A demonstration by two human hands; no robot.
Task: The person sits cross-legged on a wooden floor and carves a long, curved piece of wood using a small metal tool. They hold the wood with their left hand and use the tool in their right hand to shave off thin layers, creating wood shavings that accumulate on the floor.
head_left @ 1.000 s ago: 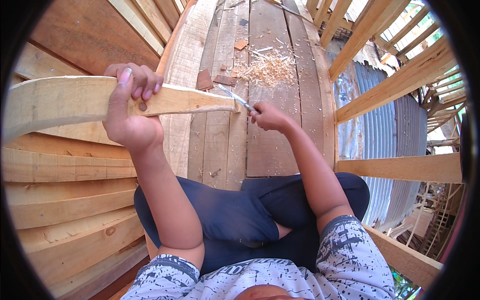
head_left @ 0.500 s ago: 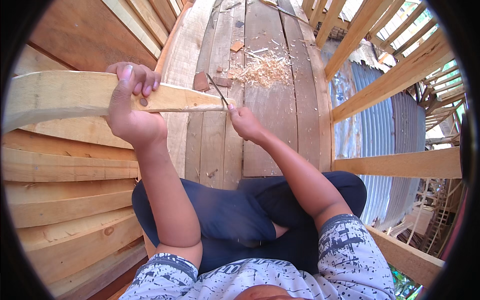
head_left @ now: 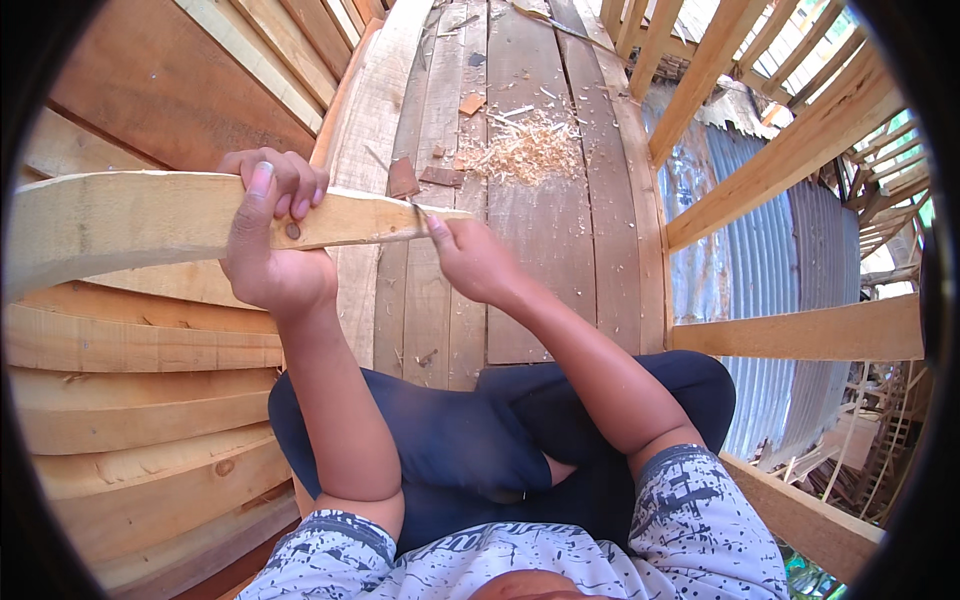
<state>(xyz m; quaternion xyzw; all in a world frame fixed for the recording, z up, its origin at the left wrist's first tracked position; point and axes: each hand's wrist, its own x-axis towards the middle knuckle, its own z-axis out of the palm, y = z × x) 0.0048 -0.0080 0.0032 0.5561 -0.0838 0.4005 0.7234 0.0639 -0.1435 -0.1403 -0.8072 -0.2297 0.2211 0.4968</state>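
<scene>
My left hand (head_left: 268,240) grips a long pale wooden plank (head_left: 120,225) that reaches in from the left, fingers curled over its top edge. The plank tapers to a narrow tip near the middle of the view. My right hand (head_left: 470,262) is closed around a thin blade-like tool (head_left: 385,170) and presses it against that tapered end. Only a thin sliver of the tool shows above my fingers. My dark-trousered legs are folded below both forearms.
I sit on a floor of weathered boards (head_left: 540,250). A heap of wood shavings (head_left: 530,150) and small offcuts (head_left: 403,178) lie ahead. Stacked planks (head_left: 130,400) rise at left. A wooden railing (head_left: 800,330) and corrugated metal sheets (head_left: 790,250) are at right.
My right hand has slid left along the plank's tapered end, closer to my left hand. The left hand and plank stay put.
</scene>
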